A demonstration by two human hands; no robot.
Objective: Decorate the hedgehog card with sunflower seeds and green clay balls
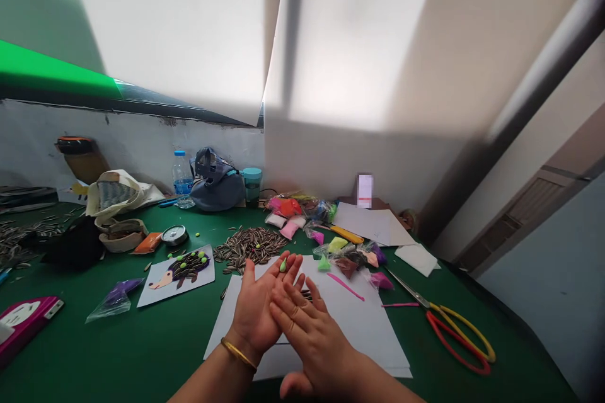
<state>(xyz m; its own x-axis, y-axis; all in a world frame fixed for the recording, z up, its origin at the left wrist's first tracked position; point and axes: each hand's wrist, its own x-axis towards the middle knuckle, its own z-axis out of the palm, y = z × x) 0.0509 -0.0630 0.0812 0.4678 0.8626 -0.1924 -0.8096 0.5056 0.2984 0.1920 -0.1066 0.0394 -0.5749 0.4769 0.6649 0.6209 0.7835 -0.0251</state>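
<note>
My left hand (258,312) is palm up over white paper (368,334), its fingers stretched out. A small light-green clay piece (283,265) lies on its fingers. My right hand (309,330) is palm down with fingers extended, overlapping the left palm and fingers. Whether anything lies between the palms is hidden. Just beyond is a pile of striped sunflower seeds (250,245). To the left, a card (208,272) bears a hedgehog figure with seed spines and green dots. A pink clay strip (346,286) rests on the paper at the right.
Bagged coloured clay (345,261) and a yellow cutter (347,234) lie beyond the paper. Scissors (444,321) with red and yellow handles are at the right. Farther back stand a water bottle (182,182), a blue bag (217,189) and a phone (365,190). Purple clay (118,293) is left.
</note>
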